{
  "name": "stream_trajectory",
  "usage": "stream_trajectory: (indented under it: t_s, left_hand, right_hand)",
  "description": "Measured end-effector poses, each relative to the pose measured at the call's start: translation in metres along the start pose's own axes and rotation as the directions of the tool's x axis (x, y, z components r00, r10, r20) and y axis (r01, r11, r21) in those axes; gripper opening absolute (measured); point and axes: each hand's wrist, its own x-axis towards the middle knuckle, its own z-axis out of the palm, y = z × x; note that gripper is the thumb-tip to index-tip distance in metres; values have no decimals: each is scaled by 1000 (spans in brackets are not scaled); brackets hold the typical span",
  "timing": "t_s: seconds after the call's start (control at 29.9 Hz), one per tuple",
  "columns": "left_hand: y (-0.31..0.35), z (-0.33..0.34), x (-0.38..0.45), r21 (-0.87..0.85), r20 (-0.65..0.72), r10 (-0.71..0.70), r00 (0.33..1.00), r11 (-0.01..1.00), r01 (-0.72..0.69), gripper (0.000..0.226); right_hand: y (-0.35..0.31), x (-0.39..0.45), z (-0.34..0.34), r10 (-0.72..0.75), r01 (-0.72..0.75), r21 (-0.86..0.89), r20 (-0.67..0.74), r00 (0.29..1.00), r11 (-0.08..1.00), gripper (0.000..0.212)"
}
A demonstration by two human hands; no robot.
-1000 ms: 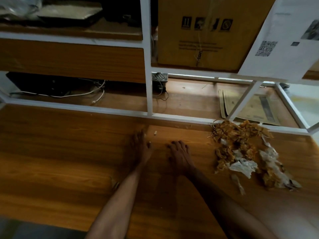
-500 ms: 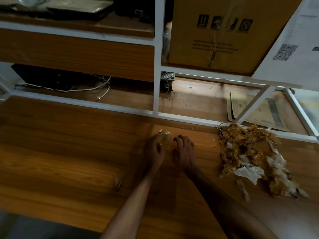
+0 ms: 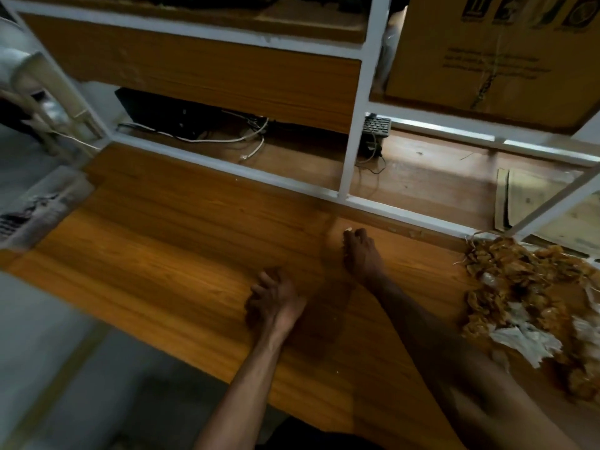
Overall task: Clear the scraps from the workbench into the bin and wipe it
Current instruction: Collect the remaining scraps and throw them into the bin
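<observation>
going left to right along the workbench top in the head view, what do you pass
printed paper at the left edge → left hand → right hand with a small pale scrap at its fingers → pile of brown and white scraps

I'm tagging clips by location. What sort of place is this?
Probably a workshop or storeroom: a wooden workbench with a scrap pile, white-framed shelving holding a cardboard box and loose cables.

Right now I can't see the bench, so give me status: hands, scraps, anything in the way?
Left hand curled on the workbench, contents unseen. Right hand fingertips at a small crumb. Scrap pile still at right. No bin visible.
</observation>
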Motion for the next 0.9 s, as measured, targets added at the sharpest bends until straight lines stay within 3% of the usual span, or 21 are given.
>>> stream_trajectory:
  t_s: [0.07,0.23,0.33,0.4,0.47,0.53,0.63,0.7,0.8,0.9]
  left_hand:
    - [-6,4,0,-21,16,9,1000,1000,-9,77]
    - [-12,18,4,-115,-185,158,970,977,-181,65]
    - [-5,26,15,-308,-157,398,904,850,-428,70]
    - [-3,29,13,-353,-266,500,824,745,-566,59]
    - [-11,33,6,-271,-425,454,783,762,-588,51]
    - [-26,42,4,-202,-494,353,795,842,-500,63]
    - [-39,58,8,-81,-356,280,892,941,-328,79]
    - [-28,64,10,51,-309,301,902,952,-301,80]
    - [14,74,4,71,-272,424,864,904,-422,78]
    - [56,97,-7,182,-177,605,777,796,-578,84]
  right_hand:
    - [-5,-1,4,11,-11,10,18,1000,1000,57]
    - [-17,-8,12,-36,39,-50,49,998,998,61]
    - [-24,-15,17,-60,64,-115,40,997,991,61]
    - [-24,-23,19,-60,64,-85,45,997,994,64]
    - [-21,-31,18,-51,53,-66,35,998,996,63]
    - [-15,-39,15,-20,20,-11,12,1000,1000,60]
    - [-5,-52,12,64,-63,86,-6,998,994,62]
    - [1,-58,11,118,-114,102,-30,993,988,61]
    - [7,-66,5,168,-163,71,-81,982,984,60]
    - [14,-73,-1,207,-203,48,-108,972,978,59]
